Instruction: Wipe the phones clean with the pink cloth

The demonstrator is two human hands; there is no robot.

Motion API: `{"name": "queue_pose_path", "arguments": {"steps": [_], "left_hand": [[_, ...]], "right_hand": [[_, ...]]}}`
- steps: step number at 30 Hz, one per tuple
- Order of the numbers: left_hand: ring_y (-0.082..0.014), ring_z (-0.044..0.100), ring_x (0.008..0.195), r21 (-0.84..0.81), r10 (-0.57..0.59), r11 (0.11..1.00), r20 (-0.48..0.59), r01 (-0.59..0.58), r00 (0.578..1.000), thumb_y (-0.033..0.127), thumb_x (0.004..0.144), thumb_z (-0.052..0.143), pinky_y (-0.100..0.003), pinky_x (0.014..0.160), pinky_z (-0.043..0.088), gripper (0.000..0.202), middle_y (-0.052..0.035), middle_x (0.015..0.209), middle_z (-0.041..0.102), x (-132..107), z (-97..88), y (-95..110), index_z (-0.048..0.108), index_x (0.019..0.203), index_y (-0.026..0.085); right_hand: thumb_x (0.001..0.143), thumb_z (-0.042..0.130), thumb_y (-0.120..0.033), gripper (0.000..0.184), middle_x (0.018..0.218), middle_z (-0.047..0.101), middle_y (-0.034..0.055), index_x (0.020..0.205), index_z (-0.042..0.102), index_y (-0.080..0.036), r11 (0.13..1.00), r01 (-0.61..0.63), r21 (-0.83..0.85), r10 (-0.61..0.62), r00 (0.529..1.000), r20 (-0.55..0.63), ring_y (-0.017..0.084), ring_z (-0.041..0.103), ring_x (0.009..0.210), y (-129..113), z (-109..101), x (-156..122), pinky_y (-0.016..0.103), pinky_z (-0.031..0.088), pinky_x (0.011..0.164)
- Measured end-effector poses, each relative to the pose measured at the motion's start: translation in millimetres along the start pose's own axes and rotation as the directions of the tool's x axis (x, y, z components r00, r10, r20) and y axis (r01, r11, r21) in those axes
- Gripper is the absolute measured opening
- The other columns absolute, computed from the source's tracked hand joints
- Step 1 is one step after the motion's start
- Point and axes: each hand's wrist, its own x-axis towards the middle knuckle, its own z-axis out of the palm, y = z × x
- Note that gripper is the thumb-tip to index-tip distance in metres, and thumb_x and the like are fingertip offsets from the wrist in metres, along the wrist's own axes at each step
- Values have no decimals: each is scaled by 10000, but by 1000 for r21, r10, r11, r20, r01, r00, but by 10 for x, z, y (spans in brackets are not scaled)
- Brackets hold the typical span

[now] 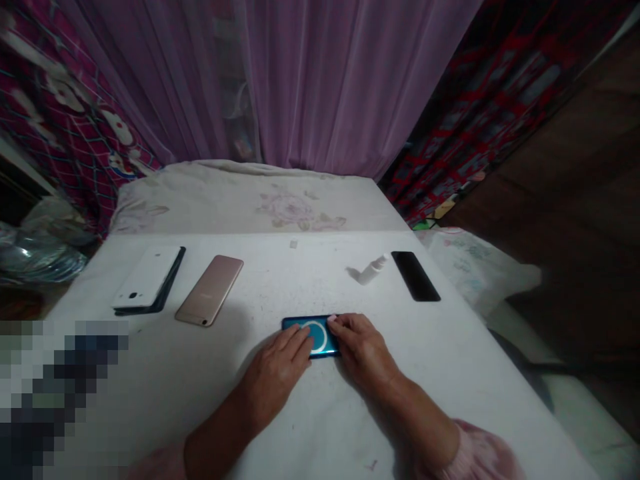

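A blue phone (307, 325) with a white ring on its back lies flat on the white table (280, 280), near the front middle. My left hand (280, 368) rests on its left part, fingers stretched forward and lying flat on it. My right hand (363, 350) covers its right end, fingers curled down over the edge and pressing on it.
A white phone on a dark case (149, 280) and a rose-gold phone (210, 289) lie at the left. A small white bottle (373, 270) lies on its side beside a black phone (415, 275) at the right. A bed (250, 197) and purple curtains stand behind. A blurred patch covers the lower left.
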Motion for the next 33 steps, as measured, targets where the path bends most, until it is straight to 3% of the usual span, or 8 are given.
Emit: {"name": "queue_pose_path", "arguments": {"steps": [4,7,11,17,26,33], "left_hand": [[-241,620,1137,14,-4,1000,8,4,1000,156,976,445,-384,908,535,282,-78,1194,686,-15,30,35,571,1229,169],[-247,614,1143,20,9,1000,3,-9,1000,126,978,396,-389,917,527,306,-92,1194,684,-27,27,45,575,1225,151],[-249,596,1168,-1,5,1000,-1,-5,1000,114,978,357,-395,933,517,343,-103,1212,674,-32,22,59,563,1250,146],[-253,611,1149,-1,-7,1000,-17,7,1000,101,962,372,-391,929,522,347,-102,1204,678,-33,33,79,561,1251,137],[-238,602,1176,-40,-25,999,-1,25,1000,82,946,372,-392,971,510,392,-96,1235,671,-34,47,90,542,1292,151],[-242,613,1161,-13,-47,999,4,47,999,58,932,362,-399,957,518,415,-99,1222,677,-20,42,123,534,1300,141]], "right_hand": [[918,481,-101,336,966,668,92,1189,638,-224,990,111,87,-109,994,-28,187,622,880,4,4,11,317,555,732],[914,499,-92,375,1023,667,100,1244,599,-238,986,126,107,-123,992,-36,190,626,927,10,14,9,326,567,762],[929,499,-131,340,996,670,107,1237,610,-222,994,99,39,-99,995,16,197,632,895,5,4,46,326,576,735],[940,506,-156,276,958,679,111,1178,645,-170,982,183,-43,-178,979,97,198,632,847,33,-41,108,330,572,718],[929,511,-154,251,964,687,110,1128,664,-152,961,276,-10,-270,946,180,205,613,825,60,20,315,356,549,713],[932,499,-140,310,956,681,96,1204,638,-189,959,279,42,-282,939,198,201,615,839,83,-51,178,348,549,732]]}}
